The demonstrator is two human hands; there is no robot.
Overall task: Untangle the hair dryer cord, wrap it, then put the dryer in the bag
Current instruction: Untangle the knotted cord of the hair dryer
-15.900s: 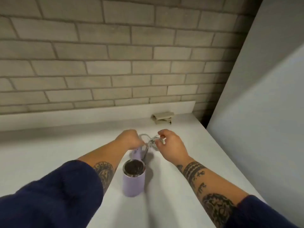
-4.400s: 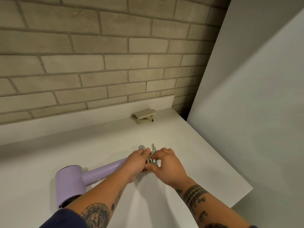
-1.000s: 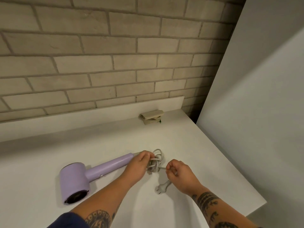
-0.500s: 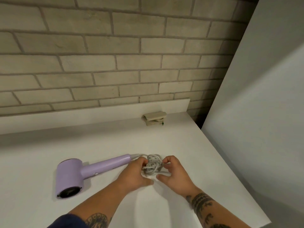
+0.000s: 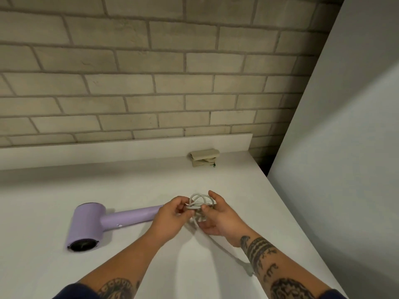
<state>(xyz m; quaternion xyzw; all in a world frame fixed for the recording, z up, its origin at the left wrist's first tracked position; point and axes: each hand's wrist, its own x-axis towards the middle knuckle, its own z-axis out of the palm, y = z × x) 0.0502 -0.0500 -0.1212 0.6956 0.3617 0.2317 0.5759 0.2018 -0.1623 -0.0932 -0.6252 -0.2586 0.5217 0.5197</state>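
A lilac hair dryer [image 5: 90,225] lies on its side on the white counter [image 5: 54,195], nozzle toward me, handle pointing right. Its grey cord [image 5: 199,201] is bunched in small loops at the handle's end. My left hand [image 5: 170,216] pinches the bundle from the left, hiding the handle's tip. Cupped round the loops from the right, my right hand [image 5: 218,214] has its thumb on the cord. A loose tail of cord runs down to the plug [image 5: 248,269], half hidden under my right forearm. A folded beige bag [image 5: 204,157] lies at the back of the counter.
A brick wall stands behind the counter's low white upstand [image 5: 129,147]. A grey panel [image 5: 345,147] rises along the right side, close to the counter's right edge [image 5: 302,223].
The view has tilted a little. The loose end of the cord now trails down under my right forearm. Both hands stay on the bundle, and the dryer has not moved.
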